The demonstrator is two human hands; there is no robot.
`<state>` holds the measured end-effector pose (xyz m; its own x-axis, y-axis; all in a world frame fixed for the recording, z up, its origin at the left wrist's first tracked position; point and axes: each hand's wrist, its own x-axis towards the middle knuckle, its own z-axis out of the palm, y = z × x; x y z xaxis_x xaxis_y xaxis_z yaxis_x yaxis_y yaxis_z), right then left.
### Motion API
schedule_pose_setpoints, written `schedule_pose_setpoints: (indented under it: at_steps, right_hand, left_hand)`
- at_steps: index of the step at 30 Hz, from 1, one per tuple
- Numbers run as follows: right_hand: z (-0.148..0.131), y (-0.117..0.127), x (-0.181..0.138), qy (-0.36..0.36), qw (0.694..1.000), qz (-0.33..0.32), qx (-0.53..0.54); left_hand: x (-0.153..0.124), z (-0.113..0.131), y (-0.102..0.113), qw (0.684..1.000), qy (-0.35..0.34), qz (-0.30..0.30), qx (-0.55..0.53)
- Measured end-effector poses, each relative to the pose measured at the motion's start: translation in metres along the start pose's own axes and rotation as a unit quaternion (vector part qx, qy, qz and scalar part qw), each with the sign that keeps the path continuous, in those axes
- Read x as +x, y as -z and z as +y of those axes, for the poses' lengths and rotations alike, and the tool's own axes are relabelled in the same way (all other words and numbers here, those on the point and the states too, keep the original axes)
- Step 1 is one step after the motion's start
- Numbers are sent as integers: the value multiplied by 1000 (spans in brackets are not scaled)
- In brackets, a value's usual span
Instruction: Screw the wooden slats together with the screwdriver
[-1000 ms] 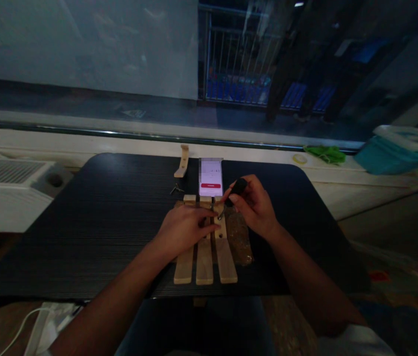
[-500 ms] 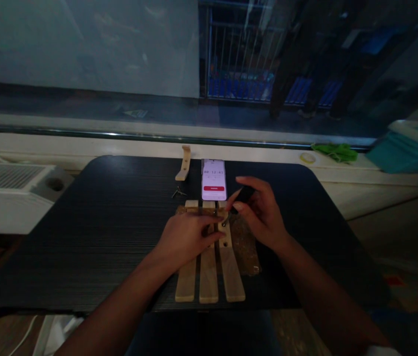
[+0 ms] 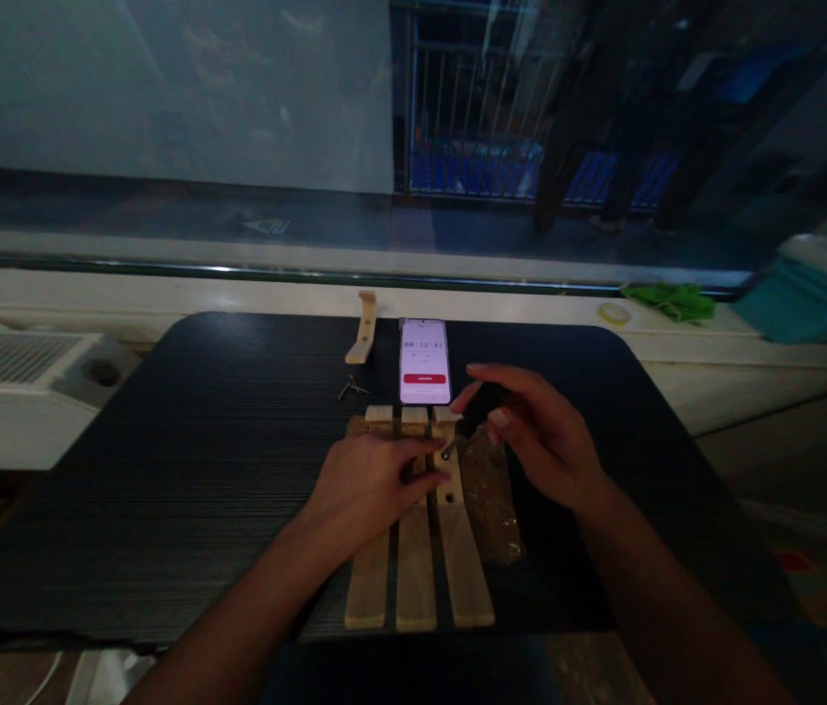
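Three light wooden hooks, left (image 3: 367,587), middle (image 3: 415,583) and right (image 3: 466,578), lie side by side on the dark table, over a crinkled brown plastic wrap (image 3: 492,499). My left hand (image 3: 369,475) lies across them, thumb and index finger spread, their tips touching the right hook. Between those tips is a small metal screw (image 3: 446,454) at a hole; a second hole below it is open. My right hand (image 3: 549,436) grips a screwdriver (image 3: 482,406) by its black handle, tilted down to the left with its tip at the screw.
A lit phone (image 3: 425,362) showing a timer lies just beyond the hooks. Left of it are another wooden hook (image 3: 365,328) and a few loose screws (image 3: 352,388). Tape (image 3: 614,313), a green cloth (image 3: 671,302) and a teal container (image 3: 813,294) sit on the windowsill. A radiator (image 3: 23,392) stands left.
My right hand has moved slightly right and down, its fingers shifted around the screwdriver handle. My left hand stays on the hooks. The view has tipped a little.
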<state>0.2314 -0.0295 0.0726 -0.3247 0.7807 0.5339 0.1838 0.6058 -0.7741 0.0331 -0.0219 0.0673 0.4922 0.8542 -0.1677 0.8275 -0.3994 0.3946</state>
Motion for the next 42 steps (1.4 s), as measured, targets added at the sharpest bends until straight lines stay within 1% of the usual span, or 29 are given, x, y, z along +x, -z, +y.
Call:
schedule_pose_setpoints:
  at_steps: [4, 11, 20, 35, 39, 42]
  right_hand:
    - [2, -4, -1, 0, 1000, 24, -1]
    - [2, -8, -1, 22, 999, 40, -26]
    - [2, -11, 0, 44, 998, 40, -20]
    - [6, -12, -1, 47, 997, 52, -32]
    - [7, -13, 0, 52, 997, 52, -34]
    - [8, -13, 0, 47, 996, 62, -38]
  left_hand:
    - [0, 1, 0, 1000, -2, 2, 5]
    - [-2, 2, 2, 1000, -6, 2, 15]
    - [-1, -2, -3, 999, -23, 24, 18]
    - [-2, -1, -1, 999, -16, 19, 22]
    - [-2, 1, 0, 999, -9, 6, 30]
    - [-1, 1, 0, 999, -12, 14, 32]
